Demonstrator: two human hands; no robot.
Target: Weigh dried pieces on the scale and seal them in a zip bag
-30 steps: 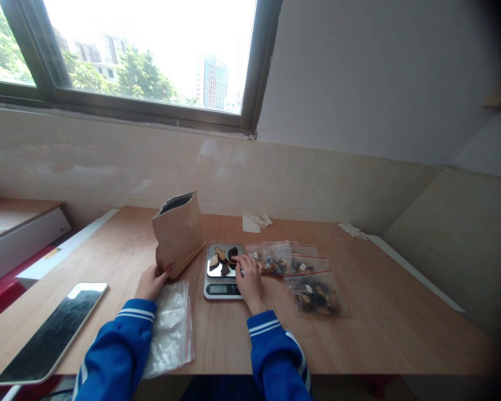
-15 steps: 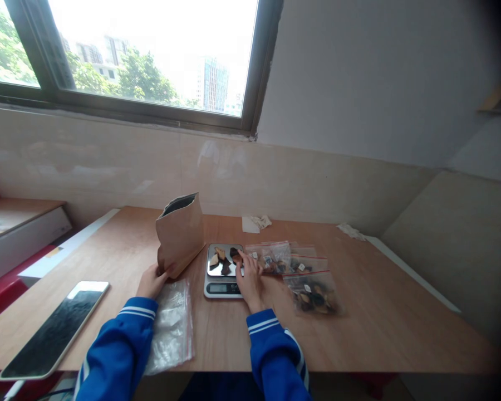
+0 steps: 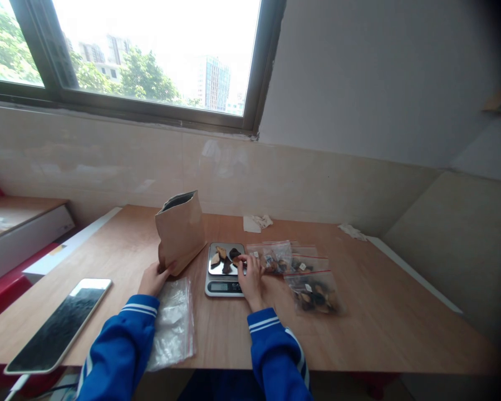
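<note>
A small digital kitchen scale point(image 3: 222, 285) sits mid-table with several dark and tan dried pieces point(image 3: 224, 258) on its steel plate. My right hand point(image 3: 250, 278) rests at the plate's right edge, fingertips pinched on one piece. My left hand point(image 3: 153, 278) grips the bottom corner of an open brown paper bag point(image 3: 179, 229) that stands upright left of the scale. An empty clear zip bag point(image 3: 173, 323) lies flat between my forearms.
Three filled zip bags point(image 3: 307, 275) with red seals lie right of the scale. A tablet point(image 3: 60, 323) lies at the table's front left. Crumpled paper scraps point(image 3: 256, 222) sit by the back wall, and more point(image 3: 351, 230) lie to the right. A lower bench point(image 3: 20, 223) stands at left.
My right fingertips have shifted slightly on the scale plate among the pieces. The left hand and the bag have stayed put. The camera drifted a little.
</note>
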